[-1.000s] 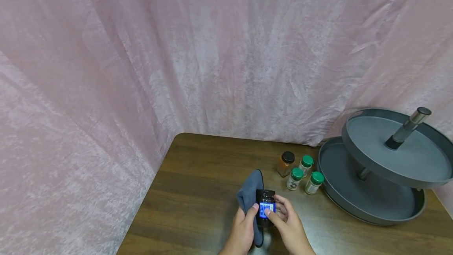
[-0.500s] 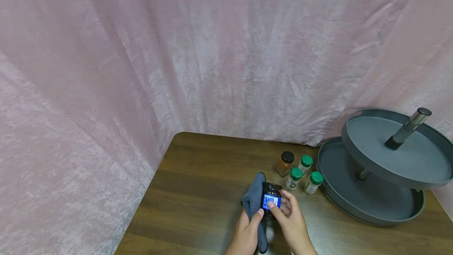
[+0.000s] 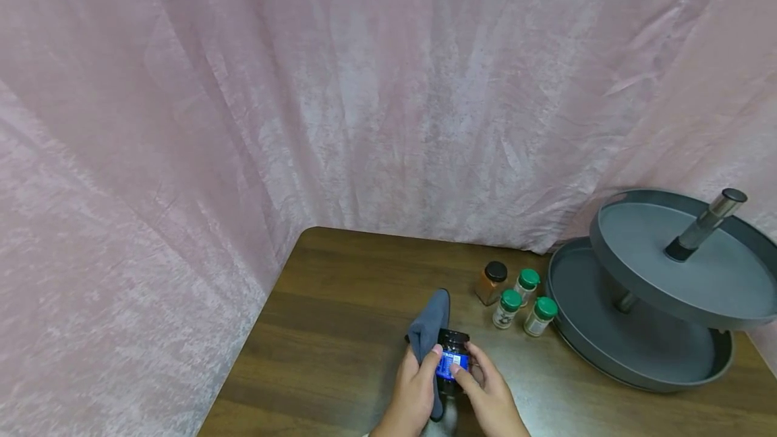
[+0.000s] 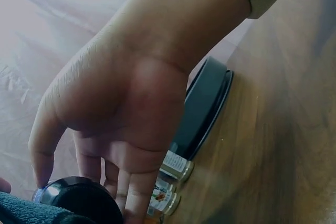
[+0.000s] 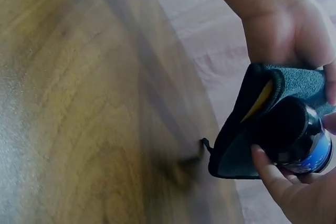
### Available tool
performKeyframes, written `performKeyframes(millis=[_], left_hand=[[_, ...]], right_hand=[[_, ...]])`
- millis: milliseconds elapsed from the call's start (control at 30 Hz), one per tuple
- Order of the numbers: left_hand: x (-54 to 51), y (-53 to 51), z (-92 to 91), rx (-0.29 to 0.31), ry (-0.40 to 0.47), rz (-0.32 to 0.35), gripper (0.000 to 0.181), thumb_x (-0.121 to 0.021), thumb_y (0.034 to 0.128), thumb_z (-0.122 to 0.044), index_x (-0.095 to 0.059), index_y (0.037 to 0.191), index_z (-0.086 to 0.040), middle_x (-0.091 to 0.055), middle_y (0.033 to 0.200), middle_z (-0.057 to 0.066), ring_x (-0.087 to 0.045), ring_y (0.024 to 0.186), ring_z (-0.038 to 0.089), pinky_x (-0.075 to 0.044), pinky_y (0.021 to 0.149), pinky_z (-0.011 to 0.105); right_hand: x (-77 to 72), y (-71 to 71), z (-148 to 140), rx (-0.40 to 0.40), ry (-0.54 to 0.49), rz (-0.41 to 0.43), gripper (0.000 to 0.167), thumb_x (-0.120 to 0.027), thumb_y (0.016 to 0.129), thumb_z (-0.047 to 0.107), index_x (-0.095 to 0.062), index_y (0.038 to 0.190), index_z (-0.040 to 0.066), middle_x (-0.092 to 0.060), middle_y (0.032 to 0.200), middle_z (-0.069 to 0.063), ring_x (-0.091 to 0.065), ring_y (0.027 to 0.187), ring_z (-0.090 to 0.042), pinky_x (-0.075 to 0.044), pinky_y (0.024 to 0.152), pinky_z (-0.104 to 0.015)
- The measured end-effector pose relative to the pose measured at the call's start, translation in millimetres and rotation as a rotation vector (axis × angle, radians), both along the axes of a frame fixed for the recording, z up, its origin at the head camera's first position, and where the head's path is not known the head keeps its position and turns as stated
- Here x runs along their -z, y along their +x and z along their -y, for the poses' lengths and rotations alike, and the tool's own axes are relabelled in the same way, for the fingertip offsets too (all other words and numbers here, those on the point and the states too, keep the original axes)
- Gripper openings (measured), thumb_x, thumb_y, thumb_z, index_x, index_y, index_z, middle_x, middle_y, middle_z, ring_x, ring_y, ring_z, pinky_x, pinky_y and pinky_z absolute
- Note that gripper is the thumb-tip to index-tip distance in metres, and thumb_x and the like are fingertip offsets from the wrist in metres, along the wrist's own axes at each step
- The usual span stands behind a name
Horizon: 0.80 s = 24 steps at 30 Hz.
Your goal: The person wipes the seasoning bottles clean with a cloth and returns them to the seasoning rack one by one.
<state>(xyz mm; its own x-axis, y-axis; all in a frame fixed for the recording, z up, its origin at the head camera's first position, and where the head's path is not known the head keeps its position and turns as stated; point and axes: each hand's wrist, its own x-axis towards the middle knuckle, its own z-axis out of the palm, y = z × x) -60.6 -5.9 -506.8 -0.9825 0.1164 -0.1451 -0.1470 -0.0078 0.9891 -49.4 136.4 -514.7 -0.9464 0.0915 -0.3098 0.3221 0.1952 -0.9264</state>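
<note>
A small dark jar (image 3: 452,364) with a black top and a blue label is held between both hands above the table. My right hand (image 3: 493,396) grips its side, thumb across the label. On the other side, my left hand (image 3: 411,393) holds a grey-blue cloth (image 3: 431,322) against it. The right wrist view shows the folded cloth (image 5: 299,80) wrapped partly behind the jar (image 5: 315,153), with the right fingers (image 5: 273,177) on it. The left wrist view shows the right palm (image 4: 131,98) and the jar's dark round end (image 4: 79,195); the left hand is mostly hidden there.
Several spice bottles stand behind the hands: one with a black lid (image 3: 492,285) and others with green caps (image 3: 505,312). A grey two-tier round tray (image 3: 637,383) stands on the right of the wooden table (image 3: 328,302). A pink curtain (image 3: 364,120) hangs behind.
Both hands, with the jar and cloth, shifted to the right and away, then came back left and nearer. The jar's tilt changed slightly. The bottles and tray stayed put.
</note>
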Motion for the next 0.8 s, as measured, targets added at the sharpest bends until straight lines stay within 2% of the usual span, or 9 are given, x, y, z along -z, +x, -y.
performKeyframes(millis=[233, 433, 567, 667, 800], left_hand=[[2.9, 5.1, -0.7, 0.016, -0.049, 0.006, 0.048, -0.054, 0.1034, -0.036, -0.048, 0.145, -0.013, -0.058, 0.142, 0.006, -0.048, 0.132, 0.019, -0.035, 0.109, 0.018], [6.3, 14.4, -1.8, 0.031, -0.062, -0.002, 0.054, -0.054, 0.103, -0.035, -0.045, 0.148, -0.008, -0.057, 0.144, 0.011, -0.048, 0.133, 0.023, -0.037, 0.109, 0.023], [6.3, 17.7, -5.1, 0.049, -0.056, 0.018, 0.06, -0.054, 0.1028, -0.038, -0.041, 0.151, -0.004, -0.053, 0.148, 0.015, -0.046, 0.137, 0.028, -0.037, 0.111, 0.03], [5.9, 19.7, -7.2, 0.057, -0.04, 0.014, 0.059, -0.054, 0.1033, -0.037, -0.042, 0.15, -0.002, -0.054, 0.146, 0.017, -0.048, 0.135, 0.027, -0.038, 0.108, 0.026], [4.7, 18.4, -9.5, 0.041, -0.002, -0.012, 0.054, -0.052, 0.1046, -0.034, -0.044, 0.147, -0.001, -0.058, 0.142, 0.016, -0.052, 0.13, 0.023, -0.039, 0.105, 0.017]], right_hand=[[2.2, -1.7, -5.1, 0.01, -0.027, 0.033, 0.076, -0.068, 0.096, 0.038, -0.035, 0.152, -0.002, -0.053, 0.144, -0.029, -0.062, 0.124, -0.037, -0.056, 0.097, -0.045], [1.0, -7.3, -11.5, 0.057, -0.035, 0.014, 0.078, -0.073, 0.092, 0.039, -0.038, 0.152, 0.004, -0.053, 0.141, -0.024, -0.06, 0.124, -0.032, -0.056, 0.096, -0.043], [-2.8, -11.4, -16.4, 0.086, -0.021, -0.023, 0.076, -0.075, 0.091, 0.038, -0.039, 0.152, 0.009, -0.051, 0.144, -0.022, -0.058, 0.124, -0.031, -0.056, 0.091, -0.033], [-5.4, -12.4, -17.5, 0.104, -0.005, -0.069, 0.072, -0.077, 0.09, 0.032, -0.043, 0.15, 0.011, -0.052, 0.143, -0.018, -0.057, 0.121, -0.027, -0.054, 0.085, -0.023], [-6.8, -10.3, -12.7, 0.107, -0.009, -0.114, 0.07, -0.078, 0.089, 0.026, -0.044, 0.148, 0.011, -0.052, 0.139, -0.017, -0.054, 0.114, -0.022, -0.052, 0.08, -0.02]])
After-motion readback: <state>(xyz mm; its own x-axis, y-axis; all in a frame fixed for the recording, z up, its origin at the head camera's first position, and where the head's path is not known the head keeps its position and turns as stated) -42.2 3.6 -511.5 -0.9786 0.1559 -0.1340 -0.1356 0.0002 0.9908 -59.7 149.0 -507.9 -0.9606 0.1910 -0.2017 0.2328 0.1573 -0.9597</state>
